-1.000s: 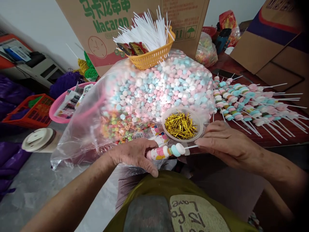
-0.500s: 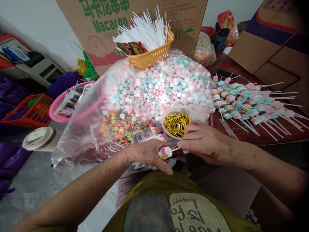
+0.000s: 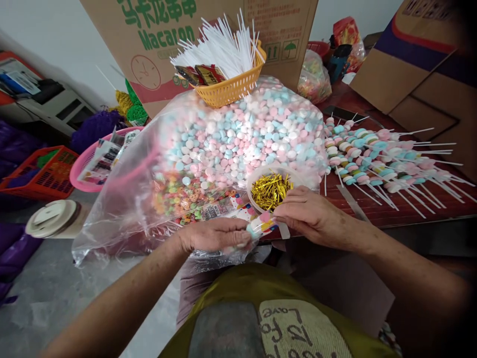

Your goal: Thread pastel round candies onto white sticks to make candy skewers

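A candy skewer [image 3: 263,225] in a clear printed wrapper lies between my two hands, in front of the bowl. My left hand [image 3: 218,233] is closed around its left end, fingers together. At its right end, the fingertips of my right hand [image 3: 315,216] pinch the gathered wrapper; the stick there is hidden by the fingers. Just beyond my right fingers stands a white plastic bowl [image 3: 296,175] holding gold twist ties [image 3: 269,193]. Printed wrappers [image 3: 238,211] lie behind my left hand, against the large clear bag of pastel candies [image 3: 223,144].
Finished-looking candy skewers [image 3: 372,154] are piled on the right of the dark red table [image 3: 391,216]. A yellow basket [image 3: 231,92] of white sticks rests on the candy bag. Cardboard boxes [image 3: 219,20] stand behind; a pink basket [image 3: 84,184] and lidded cup [image 3: 52,219] are at left.
The skewer has turned from end-on to sideways between my hands. My left hand has closed around the wrapped candies, and my right fingers have come in against the wrapper's end.
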A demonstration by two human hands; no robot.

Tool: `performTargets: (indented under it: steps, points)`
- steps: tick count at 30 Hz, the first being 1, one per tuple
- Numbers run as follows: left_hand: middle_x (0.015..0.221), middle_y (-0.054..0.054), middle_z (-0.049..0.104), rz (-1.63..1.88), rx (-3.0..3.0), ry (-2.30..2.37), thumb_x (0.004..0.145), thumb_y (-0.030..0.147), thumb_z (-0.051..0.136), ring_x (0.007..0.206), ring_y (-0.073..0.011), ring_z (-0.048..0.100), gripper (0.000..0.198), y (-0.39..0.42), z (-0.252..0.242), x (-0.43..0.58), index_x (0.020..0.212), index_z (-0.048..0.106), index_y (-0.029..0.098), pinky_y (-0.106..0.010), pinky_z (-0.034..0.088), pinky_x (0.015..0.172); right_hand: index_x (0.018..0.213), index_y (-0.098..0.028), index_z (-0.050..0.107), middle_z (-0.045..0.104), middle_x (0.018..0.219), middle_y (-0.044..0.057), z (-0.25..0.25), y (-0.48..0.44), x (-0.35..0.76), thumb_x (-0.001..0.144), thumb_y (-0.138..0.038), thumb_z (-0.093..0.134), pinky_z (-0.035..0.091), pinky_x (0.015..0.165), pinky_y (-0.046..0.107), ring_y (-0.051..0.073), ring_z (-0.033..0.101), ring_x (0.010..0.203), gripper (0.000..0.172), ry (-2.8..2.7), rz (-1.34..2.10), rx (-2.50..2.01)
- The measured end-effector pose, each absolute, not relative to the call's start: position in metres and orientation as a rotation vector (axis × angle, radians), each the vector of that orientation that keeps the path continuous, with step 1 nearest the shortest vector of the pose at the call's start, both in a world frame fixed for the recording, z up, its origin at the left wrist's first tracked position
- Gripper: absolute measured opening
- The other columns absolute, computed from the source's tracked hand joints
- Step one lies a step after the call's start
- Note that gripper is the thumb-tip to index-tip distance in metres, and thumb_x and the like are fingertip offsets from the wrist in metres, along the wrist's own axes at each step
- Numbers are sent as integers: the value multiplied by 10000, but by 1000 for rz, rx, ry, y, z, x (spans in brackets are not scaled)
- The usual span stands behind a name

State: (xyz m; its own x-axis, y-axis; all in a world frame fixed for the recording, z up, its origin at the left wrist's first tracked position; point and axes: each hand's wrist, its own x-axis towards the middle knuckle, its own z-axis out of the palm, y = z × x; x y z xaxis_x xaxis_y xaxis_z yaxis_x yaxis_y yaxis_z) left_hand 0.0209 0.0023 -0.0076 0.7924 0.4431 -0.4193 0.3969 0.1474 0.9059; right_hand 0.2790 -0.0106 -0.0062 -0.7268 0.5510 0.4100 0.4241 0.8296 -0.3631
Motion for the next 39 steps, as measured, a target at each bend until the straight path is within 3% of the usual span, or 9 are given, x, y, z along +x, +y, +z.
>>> performTargets:
  steps: [5,10,18,21,24,26,34,36,39]
  points:
    - [762,6,581,67,1210,898,832,628,485,523,-66,481,449,-25,-26,36,932,526,191,-170,291,402,814,-148,615,570,676,41,-12,-9,276,960,-204,373,290,656,291,160,472,692,288,-2641,301,-746]
    - [700,21,543,223,1137,974,837,606,485,487,-61,475,430,-35,-33,45,918,513,184,-145,265,347,805,-140,613,573,708,58,-22,-1,262,938,-175,360,325,631,287,170,483,695,288,-2639,361,-794]
    - [656,11,560,431,1019,1129,850,441,413,446,-101,484,292,-36,-42,51,962,498,185,-182,281,321,1082,-127,583,560,1124,160,-25,-10,257,908,-243,460,444,851,359,233,535,1016,243,-2165,278,-1045]
    - [677,4,554,537,1188,1200,870,428,368,555,-122,514,286,-36,-45,53,879,522,187,-226,426,483,1098,-154,561,600,858,65,-35,-27,251,867,-344,547,476,632,295,171,556,715,300,-1828,756,-1308]
    - [740,-22,563,545,1624,1243,904,415,340,717,-159,522,317,-37,-49,54,797,530,184,-287,452,709,840,-170,570,516,610,-26,-53,-42,230,820,-440,595,371,442,219,98,432,485,272,-1533,1435,-1234]
    - [783,-38,575,508,1789,1222,926,395,311,764,-175,521,328,-39,-50,54,814,532,181,-305,432,755,704,-173,518,498,579,-36,-63,-49,214,811,-474,592,318,401,203,70,390,433,329,-1327,1524,-1222]
    - [823,-13,566,254,1742,889,945,451,316,769,-144,498,373,-33,-39,39,885,548,165,-246,426,752,656,-183,506,489,500,-45,-58,-46,209,864,-407,532,329,359,211,79,404,369,307,-1406,1281,-1276]
    - [789,-4,561,177,1760,899,936,458,328,746,-145,491,375,-32,-44,35,868,555,167,-248,423,727,721,-176,560,580,608,1,-49,-44,221,904,-302,486,426,461,238,112,516,493,234,-1607,794,-1295]
    - [718,2,556,138,1675,956,921,448,332,670,-139,488,371,-31,-53,32,807,551,172,-240,423,642,946,-188,610,666,913,72,-42,-47,230,923,-179,427,481,834,392,204,597,912,185,-2123,-24,-1005]
